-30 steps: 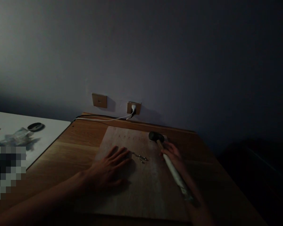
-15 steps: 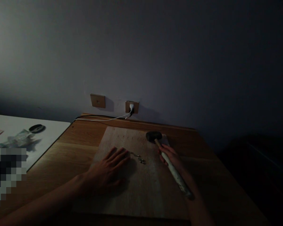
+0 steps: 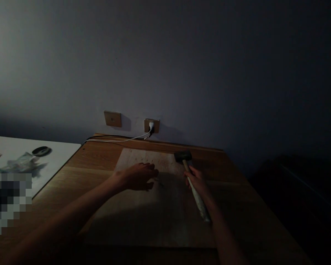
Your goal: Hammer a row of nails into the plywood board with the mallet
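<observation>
My right hand [image 3: 198, 181] is wrapped round the pale handle of a mallet [image 3: 182, 156] with a dark head. The head lies over the far right corner of a light wooden board [image 3: 151, 224]. My left hand [image 3: 140, 176] hovers above the board with its fingers bent and the thumb apart, and I see nothing held in it. Just right of its fingers are some small metal pieces [image 3: 160, 183], dim and partly hidden, too small to name surely. Along the board's far side runs a row of several small dark marks [image 3: 158, 161].
The board rests on a wooden table [image 3: 237, 206] against the wall. At the back, a white cable [image 3: 118, 140] leads to a plug in a wall socket [image 3: 156, 126]. To the left, a white surface [image 3: 63, 149] bears a dark round object [image 3: 42, 151] and a crumpled plastic bag [image 3: 23, 162].
My left hand, flat on the board before, has lifted and moved forward with its fingers now bent, shading the metal pieces. The mallet has shifted slightly and its handle stands a little steeper.
</observation>
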Demonstrator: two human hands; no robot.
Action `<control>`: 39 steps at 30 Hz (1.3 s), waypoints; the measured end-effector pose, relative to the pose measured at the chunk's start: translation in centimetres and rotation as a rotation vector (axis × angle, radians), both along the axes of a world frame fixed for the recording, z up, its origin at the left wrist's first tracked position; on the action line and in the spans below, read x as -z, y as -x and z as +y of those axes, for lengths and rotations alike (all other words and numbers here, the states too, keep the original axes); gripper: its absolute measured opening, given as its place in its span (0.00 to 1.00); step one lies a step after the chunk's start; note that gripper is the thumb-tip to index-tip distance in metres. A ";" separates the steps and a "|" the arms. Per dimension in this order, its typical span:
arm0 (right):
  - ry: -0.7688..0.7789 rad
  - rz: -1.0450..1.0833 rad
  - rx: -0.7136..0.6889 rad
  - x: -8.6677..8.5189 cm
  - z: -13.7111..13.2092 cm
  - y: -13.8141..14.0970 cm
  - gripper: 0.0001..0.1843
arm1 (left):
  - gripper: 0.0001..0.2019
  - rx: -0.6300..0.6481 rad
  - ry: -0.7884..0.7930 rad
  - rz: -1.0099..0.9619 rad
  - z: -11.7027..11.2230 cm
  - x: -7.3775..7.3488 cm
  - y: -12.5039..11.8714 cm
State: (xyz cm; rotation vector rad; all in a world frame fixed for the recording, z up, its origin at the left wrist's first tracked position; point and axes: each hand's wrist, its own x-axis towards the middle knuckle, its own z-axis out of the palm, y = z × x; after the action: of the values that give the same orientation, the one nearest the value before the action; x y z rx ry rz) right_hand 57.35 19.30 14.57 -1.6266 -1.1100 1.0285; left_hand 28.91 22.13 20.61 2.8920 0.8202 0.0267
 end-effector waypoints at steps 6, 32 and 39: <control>0.010 -0.021 -0.015 0.3 0.2 -0.1 0.12 | 0.12 -0.012 -0.014 0.096 0.4 0.2 -2.2; 0.005 0.108 0.147 0.3 0.6 -0.1 0.18 | 0.17 -0.070 0.149 -0.135 3.9 -1.5 1.1; -0.001 0.073 0.151 0.7 0.6 -0.1 0.20 | 0.16 -0.113 0.045 -0.190 6.0 -1.0 3.6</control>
State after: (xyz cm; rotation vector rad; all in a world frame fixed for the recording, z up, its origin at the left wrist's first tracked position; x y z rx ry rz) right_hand 57.46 19.91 13.90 -1.6324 -0.9252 0.9800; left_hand 25.29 28.10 21.62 2.7448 0.9329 0.2863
